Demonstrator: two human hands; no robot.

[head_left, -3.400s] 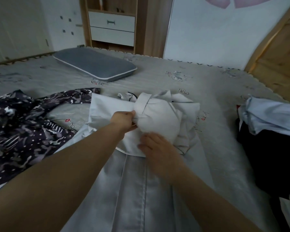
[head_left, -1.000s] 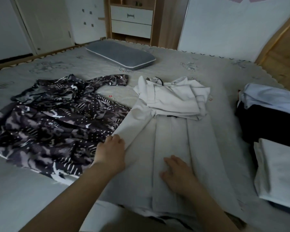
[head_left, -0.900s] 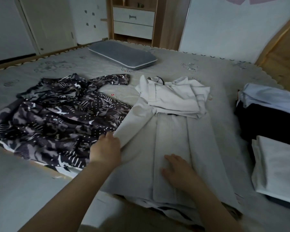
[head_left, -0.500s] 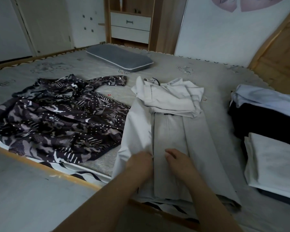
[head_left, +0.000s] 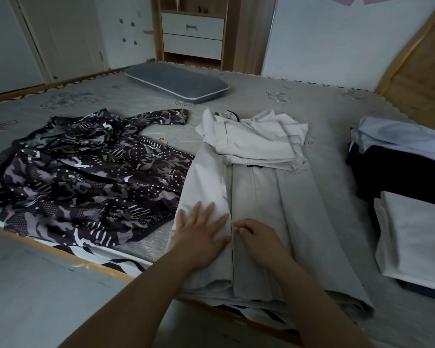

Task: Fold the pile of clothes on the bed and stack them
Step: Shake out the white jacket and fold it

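Observation:
A long pale grey garment (head_left: 294,204) lies lengthwise on the bed (head_left: 337,116), its top bunched into a folded heap (head_left: 256,139). The left side panel is folded inward over the middle. My left hand (head_left: 201,232) presses flat on that folded panel, fingers spread and straight. My right hand (head_left: 259,237) rests beside it on the garment's centre strip, fingers loosely curled with the tips on the cloth. To the left a dark patterned garment (head_left: 81,177) is spread out unfolded.
A stack of folded clothes sits at the right: a pale blue piece (head_left: 407,139) over a black one (head_left: 397,177), and a white folded piece (head_left: 417,237) nearer me. A grey pillow (head_left: 176,81) lies at the far side. The bed's wooden edge (head_left: 60,249) runs along the front.
My left hand lifted the garment's left side and folded it inward onto the middle, and now lies flat on it. The right hand stayed on the garment's centre.

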